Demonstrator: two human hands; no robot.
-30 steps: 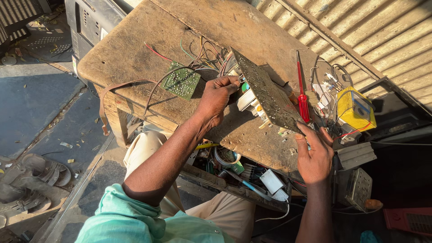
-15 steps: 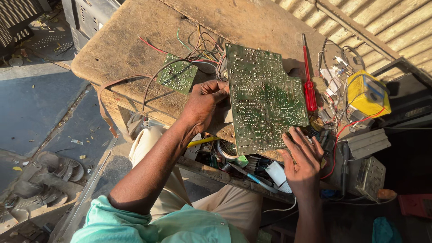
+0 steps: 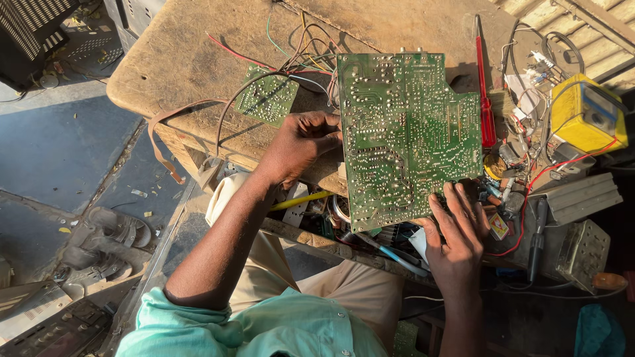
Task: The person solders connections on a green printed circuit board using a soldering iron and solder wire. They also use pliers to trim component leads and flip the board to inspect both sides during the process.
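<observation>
A large green circuit board (image 3: 407, 135) lies solder side up on a worn wooden table (image 3: 178, 63). My left hand (image 3: 301, 142) grips its left edge with curled fingers. My right hand (image 3: 456, 235) presses spread fingers on its lower right corner. Coloured wires (image 3: 294, 56) run from the board's top left to a small green circuit board (image 3: 266, 98) lying flat on the table beside my left hand.
A red screwdriver (image 3: 484, 92) lies right of the big board, with a yellow multimeter (image 3: 591, 112) and loose wires and parts farther right. Below the table edge sit tools and a yellow-handled item (image 3: 301, 200). Dark sandals (image 3: 109, 235) rest on the floor at left.
The large board, tilted up on edge a second ago, has been turned down flat with its solder side up. My right hand moved from beside it onto its lower right corner.
</observation>
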